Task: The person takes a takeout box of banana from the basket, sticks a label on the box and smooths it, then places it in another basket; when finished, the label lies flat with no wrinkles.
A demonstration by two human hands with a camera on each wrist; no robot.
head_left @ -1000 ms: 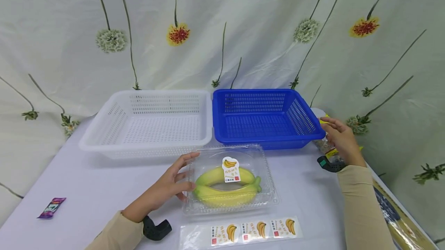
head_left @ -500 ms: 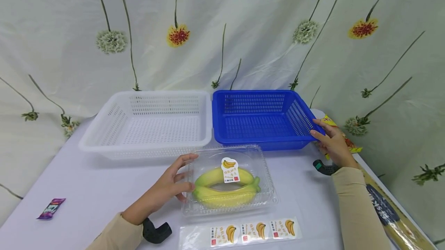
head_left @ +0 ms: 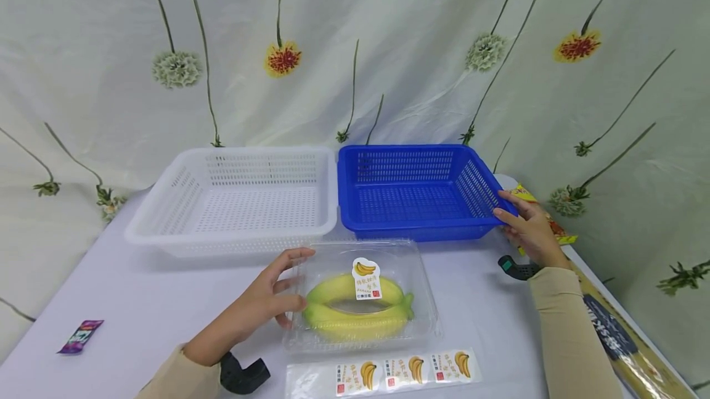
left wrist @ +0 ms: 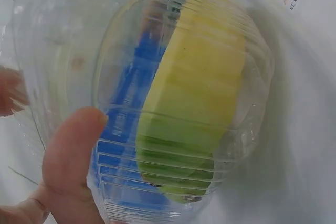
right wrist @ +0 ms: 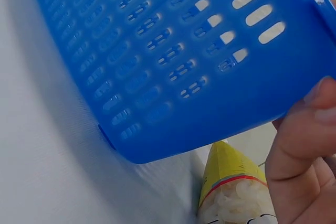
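Observation:
My left hand (head_left: 265,301) grips the left side of a clear plastic clamshell box (head_left: 424,279). Inside lie yellow-green bananas (head_left: 357,326), and a banana sticker (head_left: 367,280) is on the lid. The left wrist view has the thumb (left wrist: 73,156) against the box wall, with the greenish end of a banana (left wrist: 191,77) showing through. At the right, my right hand (head_left: 531,231) holds the near right corner of a blue perforated basket (head_left: 418,232) by its rim. In the right wrist view, curled fingers (right wrist: 302,150) are at the basket's rim; part of that hand is out of frame.
A white perforated basket (head_left: 238,245) stands left of the blue one. In front of the box lies a strip of banana stickers (head_left: 410,372). A small purple packet (head_left: 81,337) is at the left. A yellow snack bag (head_left: 563,239) and a gold packet (head_left: 616,337) lie at the right.
My right hand has moved from beside the snack bags onto the blue basket's corner. The clamshell box has shifted slightly toward me and tilted in my left hand.

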